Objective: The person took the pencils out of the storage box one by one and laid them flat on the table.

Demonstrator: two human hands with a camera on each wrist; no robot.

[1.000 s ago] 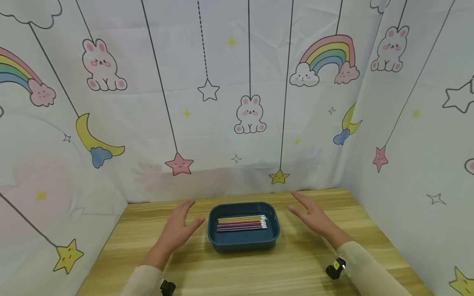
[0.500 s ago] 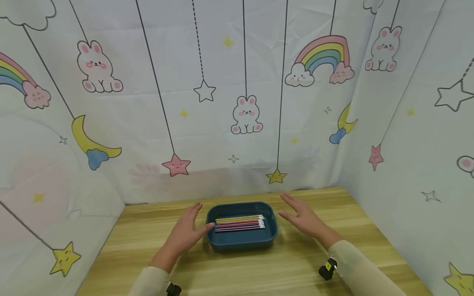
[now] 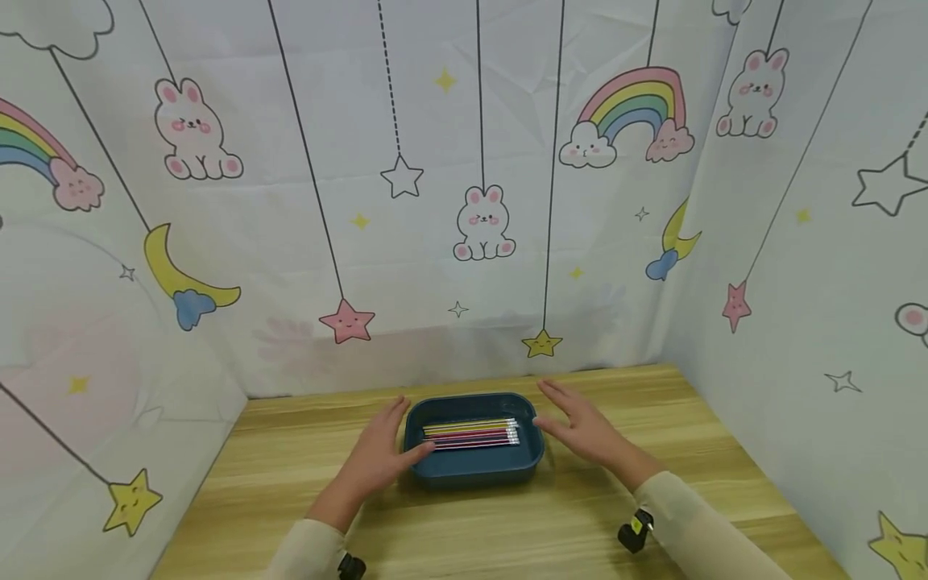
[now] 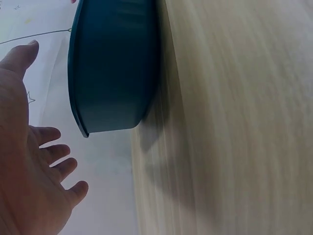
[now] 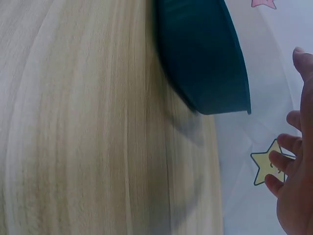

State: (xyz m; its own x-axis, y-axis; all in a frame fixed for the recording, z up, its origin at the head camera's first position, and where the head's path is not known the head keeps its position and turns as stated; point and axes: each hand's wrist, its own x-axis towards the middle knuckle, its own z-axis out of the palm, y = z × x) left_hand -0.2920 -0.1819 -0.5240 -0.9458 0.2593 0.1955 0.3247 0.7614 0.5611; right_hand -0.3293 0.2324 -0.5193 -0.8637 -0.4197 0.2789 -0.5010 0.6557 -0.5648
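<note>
A dark teal rectangular tray [image 3: 478,471] sits on the wooden table, and several striped pencils [image 3: 471,435] lie side by side in it, silver ends to the right. My left hand [image 3: 377,455] is at the tray's left end, its thumb overlapping the rim in the head view. At the opposite end, my right hand [image 3: 583,427] has its thumb tip right at the rim. Both wrist views show fingers spread a little apart, with a gap between each palm and the tray wall [image 4: 115,63]. Neither hand holds anything.
The wood-grain table [image 3: 478,532] reaches back to a white cloth wall [image 3: 420,274] printed with rabbits, stars and rainbows. Similar cloth [image 3: 812,338] closes off the right side and the left. A small black camera [image 3: 635,530] is strapped at the right wrist.
Both hands have moved inward toward the tray, the left hand going right and the right hand going left. The tray and pencils stay in place on the table.
</note>
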